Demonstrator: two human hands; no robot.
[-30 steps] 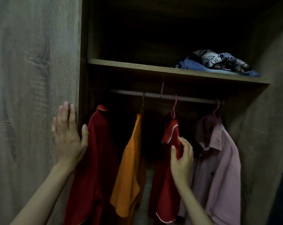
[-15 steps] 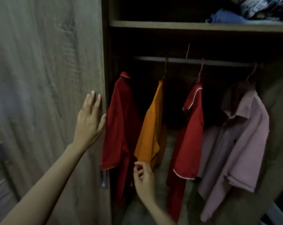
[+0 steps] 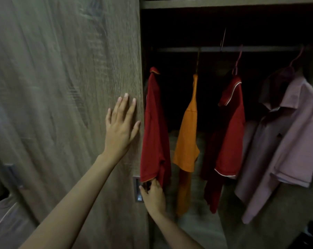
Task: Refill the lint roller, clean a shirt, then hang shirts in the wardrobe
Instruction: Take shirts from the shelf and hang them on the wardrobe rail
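Four shirts hang from the rail (image 3: 179, 49) inside the open wardrobe (image 3: 224, 3). Furthest left, just beside the wood-grain door (image 3: 62, 87), is a dark red shirt (image 3: 154, 126) turned edge-on, then an orange shirt (image 3: 187, 141), also edge-on, then a red shirt with white trim (image 3: 231, 133) on its collar and sleeve. Furthest right, a pale pink collared shirt (image 3: 292, 141) hangs turned more to the front.

Door (image 3: 62, 105) at left, wardrobe (image 3: 188, 29) open to its right. Shelf (image 3: 224, 4) above rail (image 3: 269, 49). Hanging from rail, left to right: first shirt (image 3: 154, 132) just beside door edge, second shirt (image 3: 187, 141), third shirt (image 3: 231, 137), fourth shirt (image 3: 296, 141) by right wall.
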